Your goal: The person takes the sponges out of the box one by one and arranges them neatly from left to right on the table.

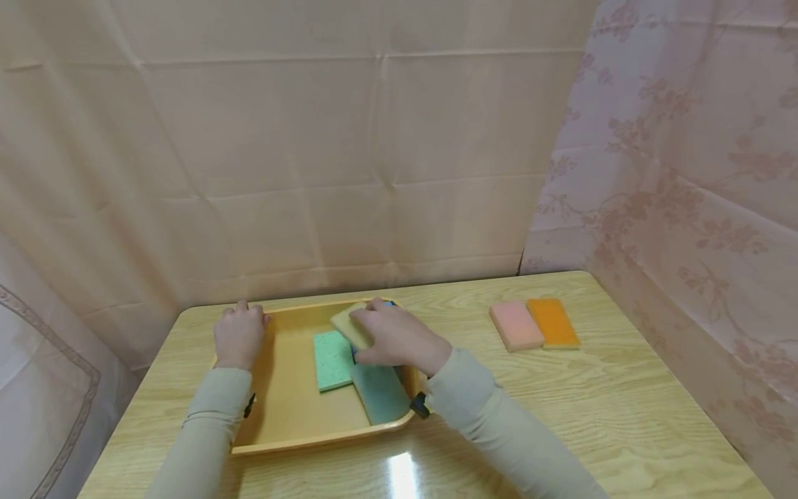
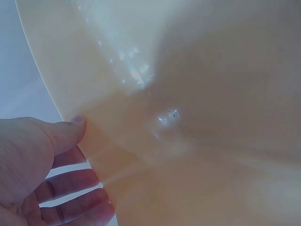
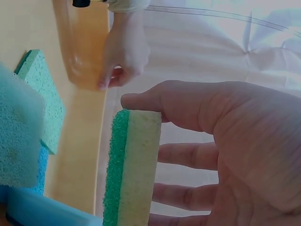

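My left hand [image 1: 240, 335] grips the left rim of a shallow yellow tray [image 1: 293, 416]; in the left wrist view the thumb [image 2: 68, 134] lies inside the wall and the fingers outside it. Over the tray's right part, my right hand [image 1: 399, 336] holds a pale yellow sponge [image 1: 350, 326]. The right wrist view shows this sponge's green scouring layer [image 3: 116, 165]. Below it in the tray lie a speckled green sponge [image 1: 332, 360] and a blue-green sponge [image 1: 380, 395]. Blue pieces [image 3: 41, 169] are partly hidden among them.
To the right of the tray, a pink sponge [image 1: 517, 324] and an orange sponge [image 1: 553, 323] lie side by side on the wooden table [image 1: 598, 416]. A beige curtain [image 1: 280, 152] hangs behind the table, with a flowered cloth [image 1: 698, 208] at the right.
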The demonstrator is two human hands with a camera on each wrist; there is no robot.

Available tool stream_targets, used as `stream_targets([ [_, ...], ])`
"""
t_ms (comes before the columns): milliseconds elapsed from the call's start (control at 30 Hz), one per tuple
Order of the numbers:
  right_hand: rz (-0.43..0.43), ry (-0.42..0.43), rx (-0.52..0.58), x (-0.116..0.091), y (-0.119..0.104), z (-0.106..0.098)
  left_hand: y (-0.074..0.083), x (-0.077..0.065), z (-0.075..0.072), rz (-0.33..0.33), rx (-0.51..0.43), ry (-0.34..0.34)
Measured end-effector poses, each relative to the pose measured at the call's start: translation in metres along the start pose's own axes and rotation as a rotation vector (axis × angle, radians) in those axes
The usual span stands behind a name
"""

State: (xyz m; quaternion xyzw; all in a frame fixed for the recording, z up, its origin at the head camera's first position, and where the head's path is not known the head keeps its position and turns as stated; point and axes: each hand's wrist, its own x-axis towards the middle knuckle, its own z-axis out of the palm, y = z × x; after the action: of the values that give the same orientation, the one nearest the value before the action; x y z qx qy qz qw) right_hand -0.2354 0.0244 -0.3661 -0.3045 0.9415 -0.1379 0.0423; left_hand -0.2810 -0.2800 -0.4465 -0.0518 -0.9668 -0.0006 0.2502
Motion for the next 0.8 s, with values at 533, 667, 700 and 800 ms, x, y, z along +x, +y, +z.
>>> stream_targets([
  [533, 0.042, 0.061, 0.094, -0.016, 0.019, -0.007, 0.001, -0.001, 0.0, -0.001, 0.006, 0.026],
  [667, 0.059, 0.081, 0.118, -0.021, 0.027, -0.009, -0.001, -0.001, 0.002, 0.01, 0.005, 0.042],
  [700, 0.065, 0.086, 0.119, -0.023, 0.03, -0.009, -0.001, -0.001, 0.003, 0.01, 0.003, 0.041],
  [800, 0.08, 0.097, 0.125, -0.027, 0.037, -0.011, -0.002, -0.001, 0.003, 0.008, -0.003, 0.032],
])
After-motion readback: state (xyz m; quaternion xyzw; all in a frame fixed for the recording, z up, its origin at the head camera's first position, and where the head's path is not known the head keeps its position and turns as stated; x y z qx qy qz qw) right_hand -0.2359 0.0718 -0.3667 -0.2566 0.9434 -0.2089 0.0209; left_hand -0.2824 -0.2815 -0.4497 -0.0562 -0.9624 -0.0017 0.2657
